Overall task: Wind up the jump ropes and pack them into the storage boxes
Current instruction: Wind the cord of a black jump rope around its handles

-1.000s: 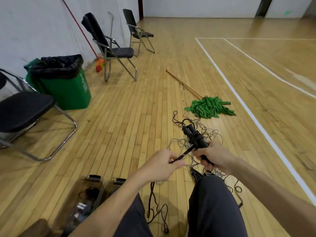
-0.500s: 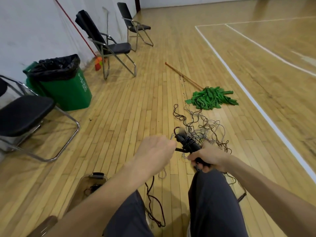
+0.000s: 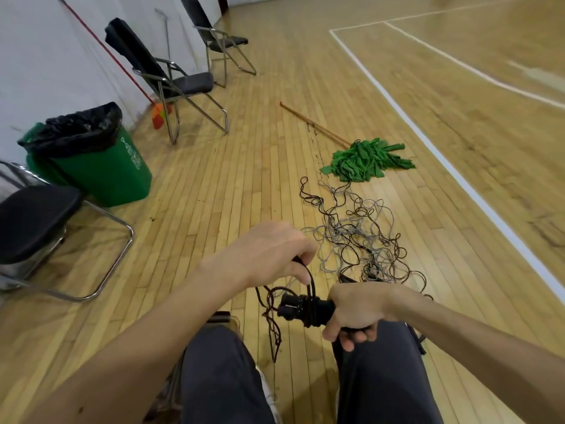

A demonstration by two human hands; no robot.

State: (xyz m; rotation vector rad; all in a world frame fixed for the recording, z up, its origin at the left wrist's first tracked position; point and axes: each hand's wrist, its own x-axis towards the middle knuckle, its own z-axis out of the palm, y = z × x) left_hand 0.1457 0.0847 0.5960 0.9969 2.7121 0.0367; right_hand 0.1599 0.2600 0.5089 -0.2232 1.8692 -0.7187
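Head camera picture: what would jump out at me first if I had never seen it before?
Front and centre are two hands: the right hand grips a black jump rope by its handles, and the left hand pinches its cord just above them. Beyond them on the wooden floor lies a messy tangle of ropes, with a bright green mop behind it. At the left stands a green bin.

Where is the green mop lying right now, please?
In the head view, the green mop lies on the wooden floor right of centre, just beyond the tangled jump ropes and left of the white court line.
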